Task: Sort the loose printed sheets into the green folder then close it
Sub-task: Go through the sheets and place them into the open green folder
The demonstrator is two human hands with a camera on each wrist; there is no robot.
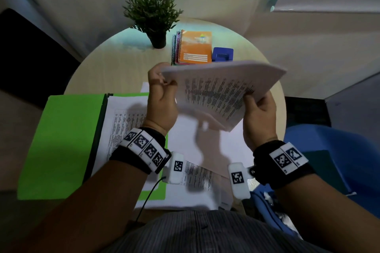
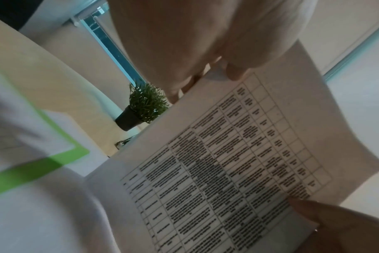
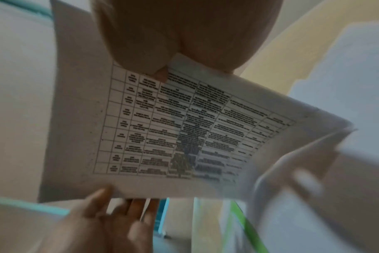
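Both hands are holding a stack of sheets (image 1: pixel 222 92) above the worktop (image 1: pixel 115 63): the left hand (image 1: pixel 162 96) is pinching the far-left corner, the right hand (image 1: pixel 259 117) is gripping the near-right edge. The open green folder (image 1: pixel 61 146) is lying below-left, nearer the left hand. The wrist views are showing the printed table's grid, which the head view blurs

A printed sheet (image 2: pixel 238 162) bearing a ruled table of text is held aloft, pinched at its upper edge by the left hand (image 2: pixel 206 42). Its lower right edge is touched by the right hand (image 2: pixel 340 227). Left of the sheet, a potted plant (image 2: pixel 141 107) and the green folder (image 2: pixel 61 154) are seen.
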